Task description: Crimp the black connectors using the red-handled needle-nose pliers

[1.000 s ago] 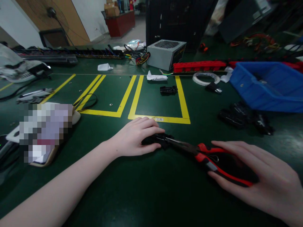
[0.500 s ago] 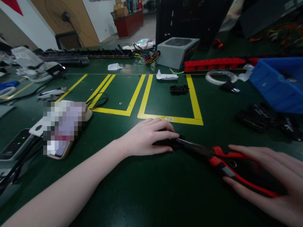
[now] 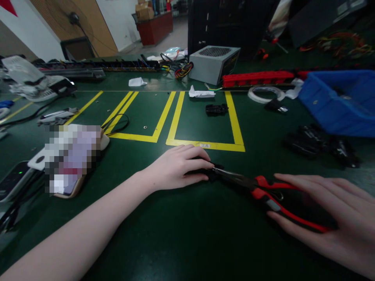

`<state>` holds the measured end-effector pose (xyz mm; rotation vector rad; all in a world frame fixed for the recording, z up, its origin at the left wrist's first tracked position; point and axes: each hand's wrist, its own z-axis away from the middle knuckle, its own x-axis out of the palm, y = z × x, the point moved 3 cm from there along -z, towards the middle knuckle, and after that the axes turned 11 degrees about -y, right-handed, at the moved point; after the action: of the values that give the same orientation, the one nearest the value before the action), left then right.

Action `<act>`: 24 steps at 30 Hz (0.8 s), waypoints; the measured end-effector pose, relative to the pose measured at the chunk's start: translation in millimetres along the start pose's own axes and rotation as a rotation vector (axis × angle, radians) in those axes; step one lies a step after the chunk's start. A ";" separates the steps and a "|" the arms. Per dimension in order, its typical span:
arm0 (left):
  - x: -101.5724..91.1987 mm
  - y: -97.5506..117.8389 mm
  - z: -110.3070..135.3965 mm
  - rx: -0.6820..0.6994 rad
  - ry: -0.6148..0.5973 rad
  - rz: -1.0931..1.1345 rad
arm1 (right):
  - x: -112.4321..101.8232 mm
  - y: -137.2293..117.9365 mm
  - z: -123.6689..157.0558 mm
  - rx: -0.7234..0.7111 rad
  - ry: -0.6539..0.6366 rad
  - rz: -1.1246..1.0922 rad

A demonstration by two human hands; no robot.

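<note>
Nearest, the right hand (image 3: 336,205) has its fingers wrapped round the red-and-black handles of the pliers (image 3: 260,188), grips spread apart. Broad green bench (image 3: 187,234) lies on the near side of both hands — smooth, faintly shiny, with elbow room. The tapering metal jaws reach a small black part (image 3: 215,175) on the bench, grasped under the curled fingers of the left hand (image 3: 175,168); whether the tips bite, I can't tell. Just beyond runs flat, straight-edged yellow tape (image 3: 216,146), framing a knobbly dark piece (image 3: 216,110). Off right sits a slant-walled blue plastic bin (image 3: 318,111); farther back, a boxy grey power supply (image 3: 205,67) with a slotted top.
</note>
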<state>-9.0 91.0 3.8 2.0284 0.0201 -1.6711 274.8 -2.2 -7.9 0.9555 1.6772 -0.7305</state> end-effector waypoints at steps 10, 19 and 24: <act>-1.2 0.9 0.8 -0.014 -0.014 0.034 | -2.3 0.6 -9.4 -0.047 -0.048 -0.062; -0.7 -0.1 1.0 -0.021 -0.029 0.029 | 5.7 2.5 -14.1 -0.003 -0.151 -0.078; -0.7 2.2 1.0 -0.022 -0.021 0.034 | 9.5 8.0 -10.7 0.078 -0.174 -0.065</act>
<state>-9.3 88.9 5.2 1.9844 -0.0024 -1.6637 275.2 13.0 -14.0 0.8693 1.5425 -0.9023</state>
